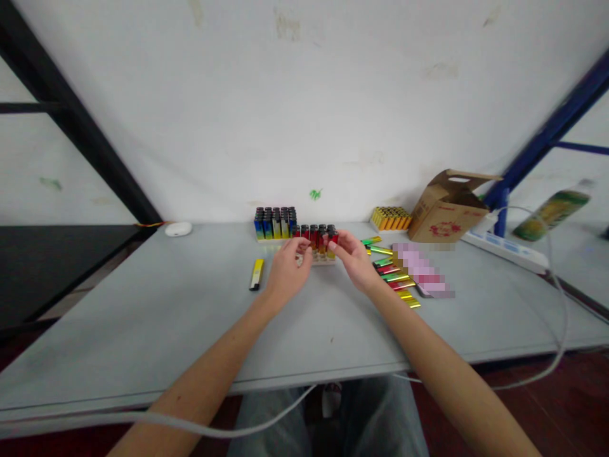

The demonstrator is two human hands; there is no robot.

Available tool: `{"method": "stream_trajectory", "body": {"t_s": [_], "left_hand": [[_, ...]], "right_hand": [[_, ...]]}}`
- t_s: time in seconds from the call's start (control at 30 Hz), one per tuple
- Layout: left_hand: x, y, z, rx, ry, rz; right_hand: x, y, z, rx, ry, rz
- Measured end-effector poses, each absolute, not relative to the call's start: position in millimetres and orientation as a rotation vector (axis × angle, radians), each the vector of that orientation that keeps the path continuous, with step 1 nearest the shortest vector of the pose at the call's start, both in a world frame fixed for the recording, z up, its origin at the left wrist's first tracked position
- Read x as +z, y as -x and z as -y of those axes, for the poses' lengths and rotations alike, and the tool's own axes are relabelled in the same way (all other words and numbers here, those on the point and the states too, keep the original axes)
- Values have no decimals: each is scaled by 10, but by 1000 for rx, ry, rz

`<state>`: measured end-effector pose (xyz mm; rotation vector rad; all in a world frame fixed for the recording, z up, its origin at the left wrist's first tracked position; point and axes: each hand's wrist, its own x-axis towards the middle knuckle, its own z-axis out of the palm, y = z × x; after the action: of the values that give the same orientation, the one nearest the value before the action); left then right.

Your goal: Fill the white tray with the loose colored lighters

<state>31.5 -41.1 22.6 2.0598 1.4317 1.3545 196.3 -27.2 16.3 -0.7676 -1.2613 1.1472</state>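
Our right grip (353, 259) has its thumb and fingertips at the right end of the red lighters (304, 232); we cannot tell whether it pinches the end one or only touches it. Our left grip (290, 266) curls with its tips close together at the front left of the holed tray (325, 261), and we cannot tell if anything sits between them. The red lighters stand upright at the tray's back, with open holes in front. In our judgement, we handle these best by keeping each lighter vertical, square over its hole, and pressing lightly, fingers clear of the neighbours so none tips.

Farther out on the tabletop (328, 333), a yellow lighter (257, 274) lies alone to our left, while the loose lighters (398, 278) lie to our right, within easy reach. Behind, we see blue and yellow lighters (275, 223) standing in close rows, which we should avoid knocking.
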Motion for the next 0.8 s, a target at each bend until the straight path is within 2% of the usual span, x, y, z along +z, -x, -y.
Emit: {"method": "stream_trajectory", "body": {"t_s": [0.27,0.57,0.8], "left_hand": [[213,-304,404,1568,-2295,-1250],[220,-286,380,1455,-2300,-1253],[149,-229,256,1502,-2321,-1274]], "right_hand": [[110,-1942,260,1027,892,1390],[79,-1913,295,838,937,1515],[111,-2031,258,506,1035,1556]]}}
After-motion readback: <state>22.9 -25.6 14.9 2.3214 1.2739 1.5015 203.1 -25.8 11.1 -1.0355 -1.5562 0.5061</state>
